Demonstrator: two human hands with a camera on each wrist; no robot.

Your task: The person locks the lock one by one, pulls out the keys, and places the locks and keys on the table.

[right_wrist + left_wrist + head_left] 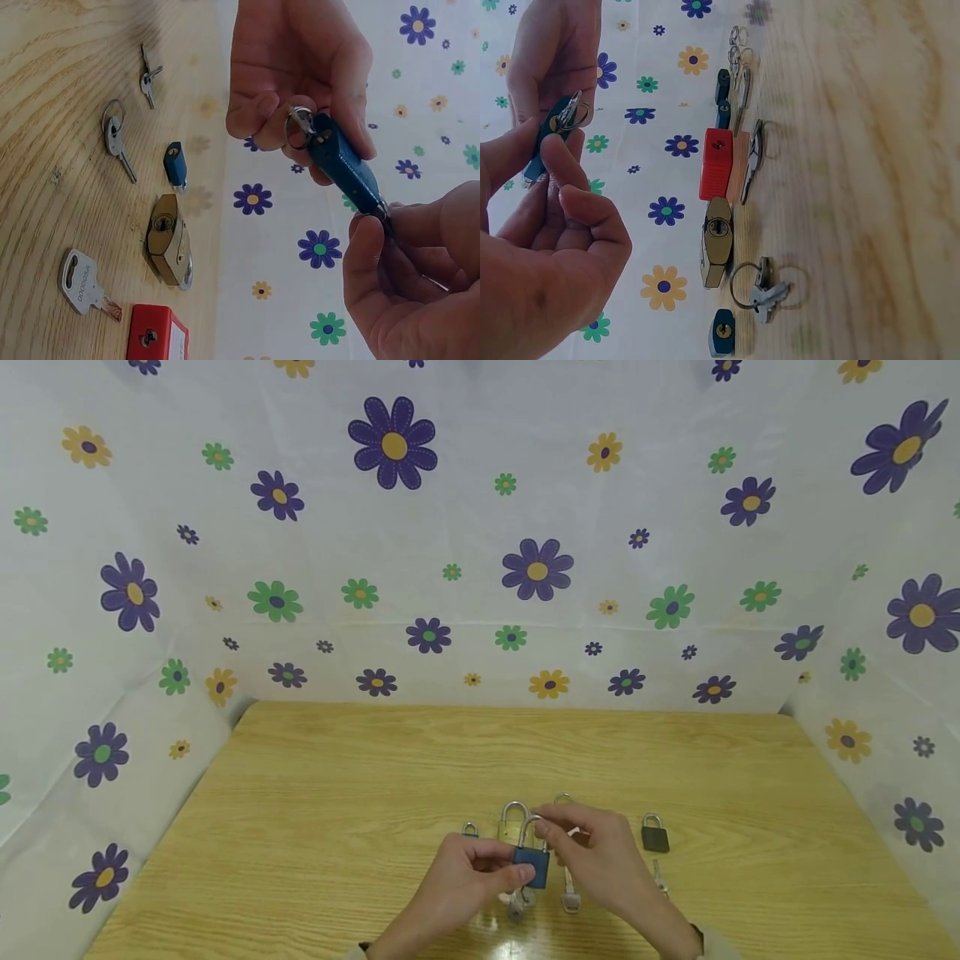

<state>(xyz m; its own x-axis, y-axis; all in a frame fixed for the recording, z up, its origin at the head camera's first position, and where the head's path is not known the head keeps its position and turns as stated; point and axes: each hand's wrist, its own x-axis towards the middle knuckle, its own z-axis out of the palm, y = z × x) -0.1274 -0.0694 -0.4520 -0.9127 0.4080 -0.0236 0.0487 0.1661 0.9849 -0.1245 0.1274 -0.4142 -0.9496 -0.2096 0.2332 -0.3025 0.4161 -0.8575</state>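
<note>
A blue padlock (531, 867) is held above the table between both hands. My left hand (468, 881) pinches its body between thumb and fingers. At the other end, my right hand (592, 847) pinches the metal shackle (522, 831). A key sits in the padlock's keyhole, with a key ring (295, 127) hanging from it in the right wrist view. Fingers partly cover the shackle, so I cannot tell whether it is locked. Behind the hands stands a brass padlock (166, 240), with a red padlock (154, 334) beside it.
A small blue padlock (175, 163) stands left of the brass one; a dark padlock (655, 838) is at the right. Loose keys lie in front: a large key (570, 897), a ringed pair (765, 296) and others. Flower-patterned cloth (450, 527) surrounds the wooden table (337, 777).
</note>
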